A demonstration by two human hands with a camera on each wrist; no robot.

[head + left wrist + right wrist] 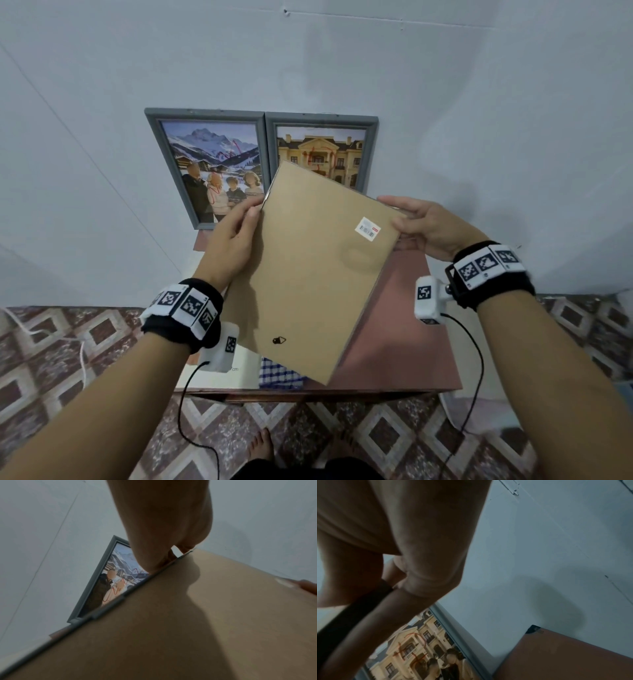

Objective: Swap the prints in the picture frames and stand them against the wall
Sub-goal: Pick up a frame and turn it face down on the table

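Note:
I hold a third picture frame (308, 274) above the table, its brown backing board facing me, with a white barcode sticker (368, 229) and a small hanger (279, 340) on it. My left hand (251, 214) grips its upper left edge. My right hand (400, 219) grips its upper right corner. The left wrist view shows the backing (205, 628) under my left hand (163, 540). In the right wrist view my right hand (393, 577) pinches the frame's dark edge (351, 615). Two grey frames stand against the wall: the mountain print (205, 164) on the left, the mansion print (325, 147) beside it.
The reddish-brown table (411, 342) stands against the pale wall. A blue checked cloth (277, 375) and a white sheet (219, 377) lie at its front edge, partly under the held frame. The floor has patterned tiles, and my bare feet show below.

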